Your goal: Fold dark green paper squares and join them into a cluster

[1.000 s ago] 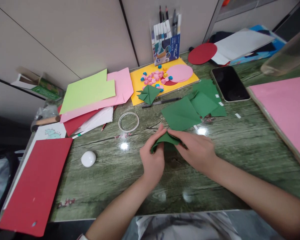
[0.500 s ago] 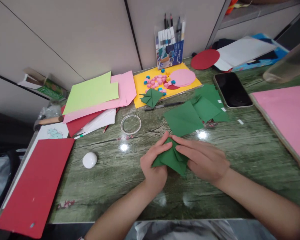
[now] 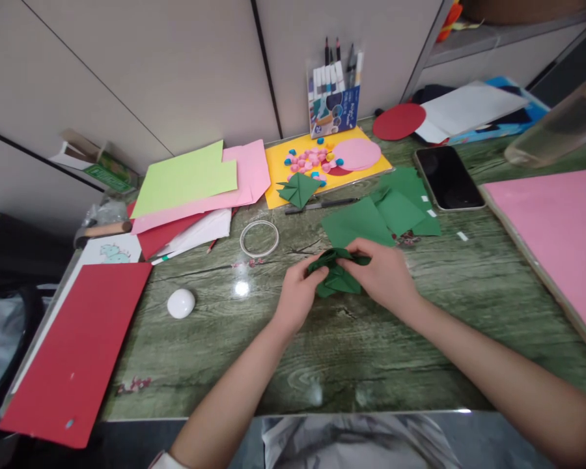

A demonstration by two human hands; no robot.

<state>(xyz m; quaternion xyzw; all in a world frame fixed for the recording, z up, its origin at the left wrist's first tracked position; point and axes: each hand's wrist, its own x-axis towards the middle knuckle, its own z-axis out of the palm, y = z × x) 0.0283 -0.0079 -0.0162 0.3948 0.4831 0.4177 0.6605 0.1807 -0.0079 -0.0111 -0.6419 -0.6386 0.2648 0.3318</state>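
A folded piece of dark green paper is held just above the green wood-grain table, between both hands. My left hand pinches its left side. From the right, my right hand grips the top and right side, fingers curled over it. Just beyond lie loose green paper squares and a finished green folded shape.
A tape ring, a black pen and a white round object lie nearby. Red card is at the left, pink board at the right, a phone and marker pack behind.
The green paper was pressed flat under both hands half a second ago; now it is lifted and bunched between the fingers, a little farther from me.
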